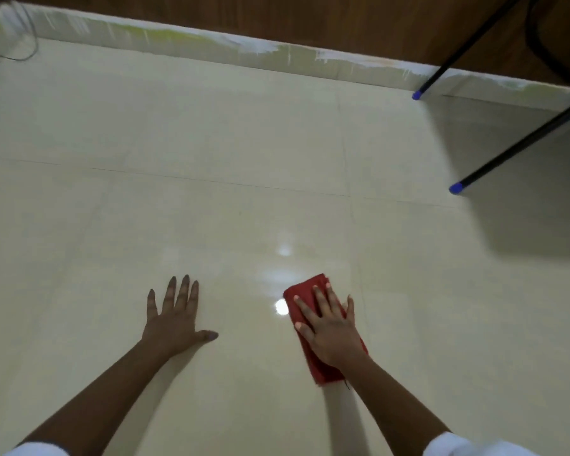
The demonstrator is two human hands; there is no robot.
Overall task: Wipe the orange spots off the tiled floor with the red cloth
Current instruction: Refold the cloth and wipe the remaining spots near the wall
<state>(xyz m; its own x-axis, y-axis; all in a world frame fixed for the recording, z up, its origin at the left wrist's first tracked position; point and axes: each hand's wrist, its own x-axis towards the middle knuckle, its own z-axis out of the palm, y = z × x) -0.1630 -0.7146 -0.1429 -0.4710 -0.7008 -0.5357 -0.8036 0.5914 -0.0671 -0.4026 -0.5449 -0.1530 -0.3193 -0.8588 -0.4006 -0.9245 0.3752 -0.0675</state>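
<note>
A folded red cloth (305, 292) lies flat on the glossy cream tiled floor (211, 209). My right hand (329, 327) presses down on it with fingers spread, covering most of the cloth. To the left, my left hand (173, 319) rests palm-down on the bare tile, fingers apart, holding nothing. I see no orange spots on the floor around the hands; whatever lies under the cloth is hidden. Bright light reflections (281, 307) shine on the tile just left of the cloth.
Two black legs with blue tips (456, 188) (417, 95) stand at the right, casting a shadow. A pale skirting (277, 57) runs along the brown wall at the back. A thin cable loop (17, 44) lies at the far left.
</note>
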